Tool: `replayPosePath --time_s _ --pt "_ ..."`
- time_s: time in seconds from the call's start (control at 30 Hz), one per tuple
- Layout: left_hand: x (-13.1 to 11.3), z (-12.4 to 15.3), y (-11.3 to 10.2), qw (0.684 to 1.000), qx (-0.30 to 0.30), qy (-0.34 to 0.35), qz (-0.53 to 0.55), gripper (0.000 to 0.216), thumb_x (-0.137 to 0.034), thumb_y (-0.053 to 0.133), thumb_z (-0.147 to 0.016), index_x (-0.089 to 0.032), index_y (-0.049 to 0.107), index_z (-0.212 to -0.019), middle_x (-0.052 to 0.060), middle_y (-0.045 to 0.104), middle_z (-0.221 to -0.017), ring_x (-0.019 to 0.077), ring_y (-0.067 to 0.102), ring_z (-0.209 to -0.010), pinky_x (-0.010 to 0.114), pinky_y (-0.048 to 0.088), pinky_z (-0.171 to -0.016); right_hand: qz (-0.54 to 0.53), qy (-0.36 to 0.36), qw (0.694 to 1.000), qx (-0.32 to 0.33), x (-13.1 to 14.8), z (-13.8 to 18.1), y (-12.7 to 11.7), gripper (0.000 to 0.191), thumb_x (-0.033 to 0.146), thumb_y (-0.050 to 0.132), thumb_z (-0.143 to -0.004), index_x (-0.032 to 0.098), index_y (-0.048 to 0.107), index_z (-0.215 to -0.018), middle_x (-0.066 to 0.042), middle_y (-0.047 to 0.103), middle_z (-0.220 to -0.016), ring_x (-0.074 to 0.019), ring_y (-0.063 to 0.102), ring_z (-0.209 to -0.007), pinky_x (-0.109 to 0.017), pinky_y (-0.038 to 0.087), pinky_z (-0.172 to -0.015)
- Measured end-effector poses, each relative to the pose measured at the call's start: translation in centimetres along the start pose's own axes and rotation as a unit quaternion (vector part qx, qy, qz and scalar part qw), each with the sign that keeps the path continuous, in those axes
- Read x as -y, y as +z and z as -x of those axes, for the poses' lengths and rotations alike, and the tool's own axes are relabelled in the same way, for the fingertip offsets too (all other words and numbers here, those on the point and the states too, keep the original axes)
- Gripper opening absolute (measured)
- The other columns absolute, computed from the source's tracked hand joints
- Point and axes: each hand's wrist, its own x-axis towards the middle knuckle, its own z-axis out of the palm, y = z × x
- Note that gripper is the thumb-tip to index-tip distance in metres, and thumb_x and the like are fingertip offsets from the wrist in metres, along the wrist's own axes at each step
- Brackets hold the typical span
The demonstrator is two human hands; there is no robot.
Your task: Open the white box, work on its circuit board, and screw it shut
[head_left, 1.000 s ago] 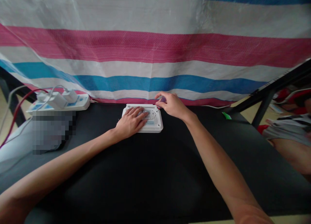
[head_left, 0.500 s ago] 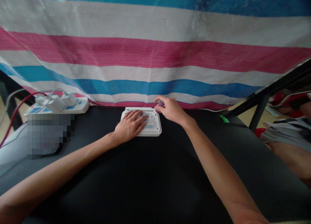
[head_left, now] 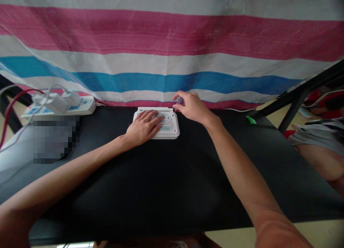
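Note:
A white flat device (head_left: 170,130) with a perforated underside lies on the black table (head_left: 172,183) near its far edge. My left hand (head_left: 142,127) rests flat on the device's left part, fingers stretched out. My right hand (head_left: 191,107) is at the device's far right corner, fingers pinched round a small purple-handled tool (head_left: 178,101) whose tip touches that corner.
A white power strip (head_left: 57,105) with white adapters and cables sits at the far left. A pixelated patch lies below it. A striped tarp (head_left: 172,54) hangs behind the table. Another person's arm (head_left: 319,162) shows at the right, by a black frame (head_left: 301,94). A green scrap (head_left: 251,120) lies far right.
Only the camera has tilted, shifting the whole scene in the picture. Both hands keep their places on the device.

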Motion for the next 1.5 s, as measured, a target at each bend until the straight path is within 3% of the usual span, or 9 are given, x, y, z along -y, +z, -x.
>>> replayPosePath --time_s 0.13,0.27,0.53,0.73,0.9,1.03,1.13,1.33,1.5 --pt "-0.03 0.07 0.02 1.0 -0.004 0.001 -0.007 0.044 -0.042 0.035 -0.103 -0.021 0.055 -0.136 0.012 0.053 -0.141 0.0292 0.05 -0.129 0.048 0.038 -0.108 0.039 0.002 0.999 -0.015 -0.08 -0.05 0.32 0.015 0.021 0.064 -0.087 0.018 0.064 -0.101 -0.008 0.073 -0.086 -0.0241 0.068 -0.083 -0.035 0.048 -0.081" --pt "0.0 0.1 0.08 1.0 -0.008 0.0 -0.006 0.043 -0.041 0.036 -0.103 -0.021 0.056 -0.136 0.013 0.054 -0.141 0.03 0.051 -0.128 0.049 0.039 -0.108 -0.034 -0.035 0.999 0.014 0.04 0.04 0.22 0.024 0.014 0.06 -0.087 0.019 0.06 -0.111 -0.009 0.074 -0.104 -0.0217 0.069 -0.094 -0.032 0.049 -0.085" --pt "-0.01 0.07 0.06 1.0 -0.007 0.001 0.0 0.043 -0.041 0.037 -0.103 -0.02 0.056 -0.136 0.013 0.053 -0.141 0.0301 0.051 -0.128 0.048 0.038 -0.109 0.02 -0.007 1.0 -0.018 0.04 -0.15 0.56 0.009 0.021 0.06 -0.09 0.019 0.064 -0.098 -0.005 0.071 -0.077 -0.0211 0.067 -0.075 -0.031 0.047 -0.076" --pt "-0.06 0.09 -0.01 1.0 -0.006 0.001 -0.001 0.043 -0.041 0.036 -0.103 -0.021 0.056 -0.136 0.013 0.053 -0.142 0.0297 0.051 -0.128 0.048 0.038 -0.109 -0.017 -0.046 0.999 0.016 0.34 0.14 0.32 0.023 0.01 0.06 -0.085 0.018 0.061 -0.107 -0.007 0.074 -0.095 -0.0203 0.069 -0.088 -0.029 0.048 -0.08" --pt "-0.07 0.07 -0.03 1.0 -0.005 0.0 -0.007 0.043 -0.041 0.037 -0.103 -0.021 0.056 -0.136 0.013 0.054 -0.141 0.0302 0.051 -0.128 0.049 0.038 -0.109 0.02 0.009 1.0 -0.011 0.58 0.14 0.27 0.002 0.019 0.064 -0.087 0.019 0.064 -0.089 -0.006 0.072 -0.078 -0.0217 0.068 -0.077 -0.029 0.048 -0.072" --pt "-0.07 0.02 0.0 1.0 -0.009 0.002 -0.004 0.043 -0.04 0.037 -0.103 -0.02 0.057 -0.135 0.013 0.054 -0.14 0.03 0.051 -0.128 0.049 0.039 -0.109 0.043 0.014 0.999 -0.027 0.26 0.08 0.28 0.013 0.026 0.065 -0.089 0.018 0.064 -0.099 -0.008 0.074 -0.085 -0.0238 0.07 -0.081 -0.032 0.049 -0.075" --pt "-0.07 0.01 0.0 1.0 -0.006 0.002 -0.007 0.043 -0.04 0.037 -0.103 -0.02 0.057 -0.135 0.013 0.054 -0.141 0.0303 0.051 -0.129 0.048 0.039 -0.109 -0.003 -0.023 1.0 0.007 0.05 0.1 0.13 0.026 0.016 0.065 -0.086 0.018 0.061 -0.113 -0.009 0.074 -0.098 -0.0217 0.07 -0.089 -0.03 0.05 -0.081" --pt "0.01 0.06 0.02 1.0 -0.001 0.001 -0.01 0.044 -0.041 0.036 -0.103 -0.02 0.056 -0.136 0.013 0.053 -0.142 0.031 0.051 -0.128 0.049 0.039 -0.109 0.039 0.034 0.999 -0.014 0.34 -0.08 0.42 0.012 0.025 0.063 -0.09 0.018 0.065 -0.1 -0.007 0.073 -0.08 -0.0229 0.069 -0.076 -0.032 0.05 -0.074" --pt "-0.02 0.07 0.03 1.0 -0.008 0.003 -0.007 0.043 -0.041 0.036 -0.103 -0.021 0.057 -0.135 0.013 0.054 -0.141 0.0305 0.051 -0.129 0.049 0.039 -0.109 0.033 0.015 0.999 0.003 0.47 0.07 0.08 0.036 0.021 0.065 -0.088 0.016 0.058 -0.123 -0.012 0.074 -0.1 -0.0252 0.07 -0.09 -0.034 0.05 -0.082"
